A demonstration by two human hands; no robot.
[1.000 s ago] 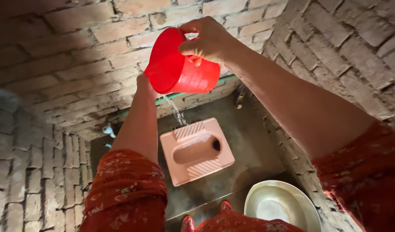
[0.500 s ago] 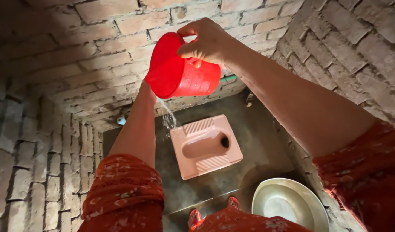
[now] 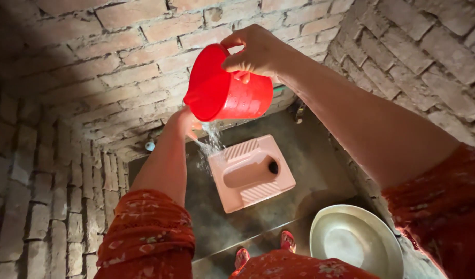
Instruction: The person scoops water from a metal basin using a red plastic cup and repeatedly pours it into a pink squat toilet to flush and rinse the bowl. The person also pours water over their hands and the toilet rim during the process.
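The right hand (image 3: 255, 51) is closed on the handle and rim of a red mug (image 3: 224, 88), held high and tipped so water (image 3: 210, 138) spills from its lower lip. The left hand (image 3: 183, 121) sits just under the mug, in the stream; most of it is hidden behind the mug, so whether it is cupped or flat cannot be told, and it holds nothing visible.

To do this rinse well, the tilt wants to be gentle, giving a thin steady stream, and the hand under it should turn so every side gets wet. The runoff should fall onto the pink squat pan (image 3: 250, 173) below, not the concrete floor (image 3: 310, 160). A steel basin (image 3: 356, 243) stands near the person's feet, well apart from the stream, between brick walls (image 3: 93, 67).
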